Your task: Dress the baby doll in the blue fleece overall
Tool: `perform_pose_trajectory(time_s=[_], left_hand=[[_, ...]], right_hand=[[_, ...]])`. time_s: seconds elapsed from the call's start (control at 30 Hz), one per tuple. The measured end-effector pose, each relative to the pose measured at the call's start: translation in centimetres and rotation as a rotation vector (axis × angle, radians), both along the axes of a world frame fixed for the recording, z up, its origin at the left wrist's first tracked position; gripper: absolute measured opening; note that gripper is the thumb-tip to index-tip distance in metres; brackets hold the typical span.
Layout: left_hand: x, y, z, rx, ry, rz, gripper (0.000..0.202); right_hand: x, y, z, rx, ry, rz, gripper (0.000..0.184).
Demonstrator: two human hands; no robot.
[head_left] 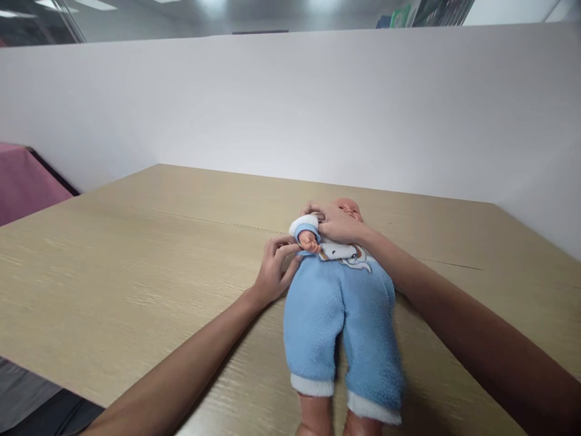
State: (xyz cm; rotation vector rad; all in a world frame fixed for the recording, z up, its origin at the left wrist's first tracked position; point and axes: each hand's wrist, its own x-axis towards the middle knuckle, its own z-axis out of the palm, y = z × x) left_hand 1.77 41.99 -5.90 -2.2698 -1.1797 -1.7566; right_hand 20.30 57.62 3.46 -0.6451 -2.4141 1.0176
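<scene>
A baby doll (345, 315) lies on its back on the table, head away from me and feet toward me. It wears a fluffy light blue outfit with white cuffs and a white animal picture on the front. My left hand (276, 266) is at the doll's waist, fingers bent and closed on the edge of the outfit beside the doll's small hand (309, 241). My right hand (336, 221) reaches across the chest, its fingers curled round the upper part of the doll's sleeve (305, 224). It partly hides the doll's chest and shoulder.
The wooden table (158, 260) has a thin seam running across it. A white partition (281, 109) stands behind its far edge. At the left is a pink surface (31, 181) with a dark edge.
</scene>
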Motion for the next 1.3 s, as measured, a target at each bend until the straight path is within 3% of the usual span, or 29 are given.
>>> perform_pose_trajectory(time_s=[0.07,0.23,0.47,0.63,0.83,0.97,1.13,1.2,1.3], left_hand=[[-0.2,-0.1,-0.1,0.067,0.053,0.003,0.036],[-0.1,0.1,-0.2,0.109,-0.004,-0.02,0.024],[0.4,0.8,-1.0,0.028,-0.21,-0.043,0.016],[0.8,0.5,-0.6,-0.008,-0.268,-0.053,0.017],[1.5,0.5,0.1,-0.191,-0.476,-0.038,0.016],[1.7,0.8,0.4,-0.396,-0.623,-0.007,0.022],[1.6,1.9,0.0,-0.521,-0.815,-0.133,0.028],[1.6,2.5,-0.5,-0.592,-0.953,-0.195,0.034],[1.4,3.2,-1.1,-0.754,-1.171,-0.306,0.049]], right_hand=[[0.1,0.3,-0.6,-0.041,0.052,0.005,0.055],[-0.6,-0.1,-1.4,0.098,0.093,-0.037,0.042],[-0.9,-1.1,-1.7,0.158,0.081,-0.129,0.031],[-0.9,-0.8,-2.6,0.137,0.081,-0.085,0.031],[-1.1,-0.3,-3.4,0.097,0.084,-0.031,0.031],[-0.3,-1.9,-2.4,0.068,0.106,-0.065,0.03],[2.5,-6.3,0.3,0.185,-0.06,-0.297,0.036],[3.3,-7.5,0.7,0.213,-0.148,-0.282,0.038],[4.1,-7.9,0.1,0.156,-0.102,-0.251,0.031]])
